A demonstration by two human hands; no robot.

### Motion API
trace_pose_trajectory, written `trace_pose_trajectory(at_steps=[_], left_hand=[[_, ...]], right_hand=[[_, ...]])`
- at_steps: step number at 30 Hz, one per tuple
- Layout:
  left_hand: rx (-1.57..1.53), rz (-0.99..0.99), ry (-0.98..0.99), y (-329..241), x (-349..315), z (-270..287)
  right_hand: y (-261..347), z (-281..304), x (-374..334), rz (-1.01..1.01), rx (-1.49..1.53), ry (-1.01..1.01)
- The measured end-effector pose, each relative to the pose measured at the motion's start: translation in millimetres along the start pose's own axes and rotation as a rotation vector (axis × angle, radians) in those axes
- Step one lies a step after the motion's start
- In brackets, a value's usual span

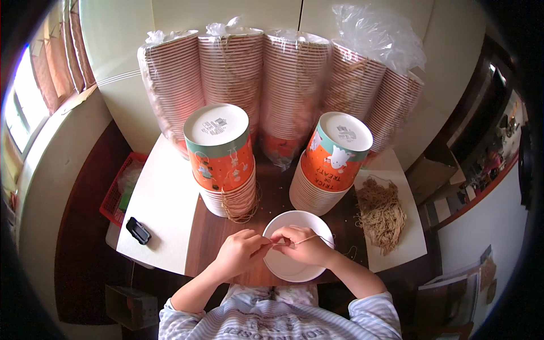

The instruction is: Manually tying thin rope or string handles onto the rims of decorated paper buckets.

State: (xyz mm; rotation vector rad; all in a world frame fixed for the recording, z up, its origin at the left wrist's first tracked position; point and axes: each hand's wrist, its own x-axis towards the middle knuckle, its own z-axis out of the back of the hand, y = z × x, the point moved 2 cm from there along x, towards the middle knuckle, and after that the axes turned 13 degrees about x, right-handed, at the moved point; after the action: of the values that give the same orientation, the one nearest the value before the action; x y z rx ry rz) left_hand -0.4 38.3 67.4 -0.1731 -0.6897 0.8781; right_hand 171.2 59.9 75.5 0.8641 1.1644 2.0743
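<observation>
Both hands meet over a white paper bucket that stands mouth up at the table's near edge. My left hand pinches one part of a thin tan string. My right hand is closed on the same string close by, fingertips nearly touching the left ones. One end of the string trails off past the right wrist. Just beyond stand two upside-down stacks of paper buckets, the left stack and the right stack, orange and green with white bases. Loops of string hang against the left stack.
Tall plastic-wrapped stacks of buckets line the table's back. On the right lies a tangled heap of tan strings. A small black case sits on the left of the white and brown table, beside a red basket.
</observation>
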Motion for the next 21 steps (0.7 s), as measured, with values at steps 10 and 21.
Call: trace_pose_trajectory(at_steps=[10,21], left_hand=[[0.295,-0.051,0.069,-1.3,12.2,6.7],[0.058,0.032,-0.028,25.6,15.0,-13.8]], right_hand=[[-10.2,2.8,8.4,0.039,-0.079,-0.041],[-31.0,6.2,20.9,-0.029,-0.105,-0.068]])
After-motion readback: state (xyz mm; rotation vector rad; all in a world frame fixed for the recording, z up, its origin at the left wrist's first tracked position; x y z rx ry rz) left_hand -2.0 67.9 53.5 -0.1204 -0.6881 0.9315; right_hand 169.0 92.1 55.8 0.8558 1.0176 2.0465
